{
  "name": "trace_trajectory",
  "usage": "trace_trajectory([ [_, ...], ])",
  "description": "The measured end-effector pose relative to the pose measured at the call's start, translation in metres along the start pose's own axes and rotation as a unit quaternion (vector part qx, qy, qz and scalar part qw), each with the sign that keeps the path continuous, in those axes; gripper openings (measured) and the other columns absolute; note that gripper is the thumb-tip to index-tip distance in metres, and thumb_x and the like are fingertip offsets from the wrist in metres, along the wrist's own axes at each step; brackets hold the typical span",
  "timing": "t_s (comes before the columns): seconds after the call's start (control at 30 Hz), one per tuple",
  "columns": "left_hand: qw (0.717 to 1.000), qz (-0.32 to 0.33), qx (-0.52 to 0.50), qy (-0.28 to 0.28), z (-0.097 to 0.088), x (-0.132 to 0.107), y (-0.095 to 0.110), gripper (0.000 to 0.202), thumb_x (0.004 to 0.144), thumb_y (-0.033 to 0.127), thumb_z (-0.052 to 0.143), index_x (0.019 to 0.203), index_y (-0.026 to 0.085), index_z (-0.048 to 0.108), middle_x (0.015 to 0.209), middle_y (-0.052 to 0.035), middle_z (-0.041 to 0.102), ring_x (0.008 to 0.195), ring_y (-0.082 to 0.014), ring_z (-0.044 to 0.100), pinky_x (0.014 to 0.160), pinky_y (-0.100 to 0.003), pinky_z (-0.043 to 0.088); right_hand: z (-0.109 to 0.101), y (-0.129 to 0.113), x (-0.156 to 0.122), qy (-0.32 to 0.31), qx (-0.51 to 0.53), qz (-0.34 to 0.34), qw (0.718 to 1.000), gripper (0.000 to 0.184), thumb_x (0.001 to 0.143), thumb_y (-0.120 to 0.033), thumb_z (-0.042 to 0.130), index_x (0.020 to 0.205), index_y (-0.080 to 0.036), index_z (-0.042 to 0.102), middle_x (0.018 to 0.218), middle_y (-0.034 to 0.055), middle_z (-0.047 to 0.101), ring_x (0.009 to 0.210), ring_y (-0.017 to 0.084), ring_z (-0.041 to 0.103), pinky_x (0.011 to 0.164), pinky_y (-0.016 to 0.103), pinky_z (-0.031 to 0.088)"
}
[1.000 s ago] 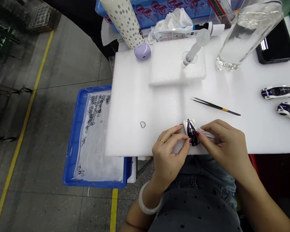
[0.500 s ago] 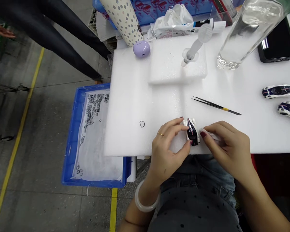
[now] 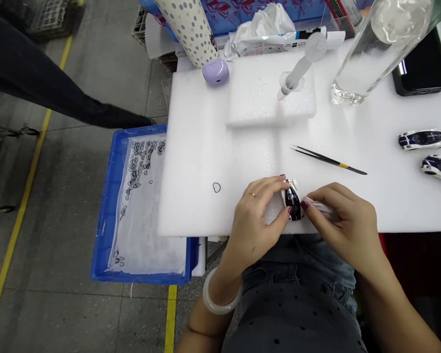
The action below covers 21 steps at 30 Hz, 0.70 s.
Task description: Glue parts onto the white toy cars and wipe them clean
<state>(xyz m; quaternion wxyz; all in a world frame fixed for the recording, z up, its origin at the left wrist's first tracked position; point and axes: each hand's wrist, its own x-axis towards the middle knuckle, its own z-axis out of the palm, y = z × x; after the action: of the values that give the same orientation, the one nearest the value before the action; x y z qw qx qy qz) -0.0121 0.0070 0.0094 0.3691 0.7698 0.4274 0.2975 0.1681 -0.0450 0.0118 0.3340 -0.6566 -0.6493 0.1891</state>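
Note:
A small white and dark-blue toy car [image 3: 293, 200] lies on the white foam board near its front edge. My left hand [image 3: 259, 220] grips it from the left side, fingers and thumb against its body. My right hand [image 3: 347, 223] pinches a white cloth or tissue [image 3: 321, 208] and presses it to the car's right side. Black tweezers [image 3: 329, 159] with a yellow band lie beyond my right hand. A thin black ring-shaped piece [image 3: 216, 187] rests to the left of my left hand.
Two similar cars [image 3: 426, 138] sit at the right. A syringe [image 3: 297, 73] stands in a foam block [image 3: 250, 105], beside a clear bottle [image 3: 347, 93], phone [image 3: 422, 68] and purple case [image 3: 215, 72]. A blue tray [image 3: 103, 220] with black rings is at left; a person's leg [image 3: 77, 98] is beyond.
The car and my left hand have shifted slightly to the right, and the cloth remains against the car. The other person's legs have moved at the upper left.

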Motion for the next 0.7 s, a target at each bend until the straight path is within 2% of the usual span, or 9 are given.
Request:
trace_trajectory([
  [0.07,0.998,0.03,0.008,-0.055,-0.006,0.003,-0.002,0.054,0.083,0.011,0.07,0.133,0.026,0.054,0.143,-0.0069,0.057,0.136,-0.0252,0.049,0.111,-0.046,0.046,-0.001,0.001,-0.003,0.009,0.021,-0.015,1.0,0.004,0.092,-0.02,0.063,0.09,-0.02,0.067,0.084,0.001,0.065,0.065,0.009,0.059,0.051,0.022,0.042],
  [0.13,0.99,0.075,0.025,-0.12,-0.01,0.007,-0.004,0.064,0.085,0.013,0.069,0.143,0.028,0.046,0.152,-0.0073,0.048,0.142,-0.0271,0.041,0.114,-0.049,0.042,-0.001,0.004,-0.008,0.055,0.02,-0.057,0.997,0.008,0.09,-0.014,0.064,0.095,-0.02,0.066,0.085,0.0026,0.066,0.067,0.011,0.061,0.051,0.023,0.044],
  [0.17,0.986,0.093,0.035,-0.134,-0.01,0.01,-0.006,0.062,0.086,0.015,0.069,0.142,0.029,0.046,0.152,-0.0073,0.048,0.141,-0.0277,0.042,0.113,-0.049,0.043,-0.001,0.006,-0.011,0.086,0.007,-0.085,0.993,0.013,0.088,-0.012,0.065,0.097,-0.021,0.066,0.085,0.0033,0.066,0.067,0.012,0.061,0.051,0.023,0.045],
  [0.2,0.986,0.102,0.044,-0.128,-0.008,0.012,-0.007,0.055,0.087,0.018,0.069,0.138,0.029,0.051,0.146,-0.0072,0.054,0.137,-0.0277,0.047,0.11,-0.049,0.045,0.0,0.008,-0.015,0.114,-0.012,-0.113,0.987,0.017,0.087,-0.01,0.066,0.1,-0.021,0.066,0.085,0.0037,0.066,0.067,0.012,0.062,0.051,0.024,0.047],
  [0.27,0.99,0.102,0.054,-0.078,-0.003,0.014,-0.01,0.038,0.087,0.024,0.072,0.123,0.026,0.063,0.124,-0.0068,0.066,0.118,-0.0258,0.059,0.1,-0.045,0.052,0.003,0.012,-0.021,0.152,-0.055,-0.16,0.974,0.025,0.085,-0.007,0.067,0.105,-0.022,0.066,0.085,0.0042,0.066,0.067,0.013,0.063,0.052,0.025,0.049],
  [0.37,0.993,0.098,0.058,-0.023,0.004,0.014,-0.011,0.026,0.086,0.024,0.073,0.112,0.023,0.068,0.103,-0.0049,0.067,0.1,-0.0221,0.06,0.088,-0.039,0.054,0.007,0.015,-0.026,0.17,-0.087,-0.197,0.961,0.029,0.084,-0.007,0.068,0.109,-0.022,0.067,0.085,0.0043,0.066,0.066,0.013,0.064,0.054,0.025,0.053],
  [0.53,0.993,0.096,0.055,-0.034,0.005,0.012,-0.011,0.028,0.086,0.019,0.072,0.114,0.022,0.067,0.105,-0.0044,0.066,0.101,-0.0216,0.058,0.09,-0.038,0.052,0.013,0.018,-0.024,0.179,-0.116,-0.19,0.958,0.029,0.082,-0.007,0.069,0.109,-0.019,0.066,0.091,0.0069,0.065,0.069,0.013,0.063,0.056,0.025,0.053],
  [0.7,0.994,0.09,0.056,-0.033,0.004,0.012,-0.01,0.026,0.087,0.018,0.07,0.113,0.023,0.068,0.105,-0.0043,0.066,0.102,-0.0219,0.058,0.09,-0.039,0.052,0.013,0.016,-0.028,0.12,-0.128,-0.252,0.952,0.02,0.081,-0.013,0.071,0.1,-0.019,0.068,0.082,0.0044,0.065,0.06,0.011,0.056,0.05,0.025,0.047],
])
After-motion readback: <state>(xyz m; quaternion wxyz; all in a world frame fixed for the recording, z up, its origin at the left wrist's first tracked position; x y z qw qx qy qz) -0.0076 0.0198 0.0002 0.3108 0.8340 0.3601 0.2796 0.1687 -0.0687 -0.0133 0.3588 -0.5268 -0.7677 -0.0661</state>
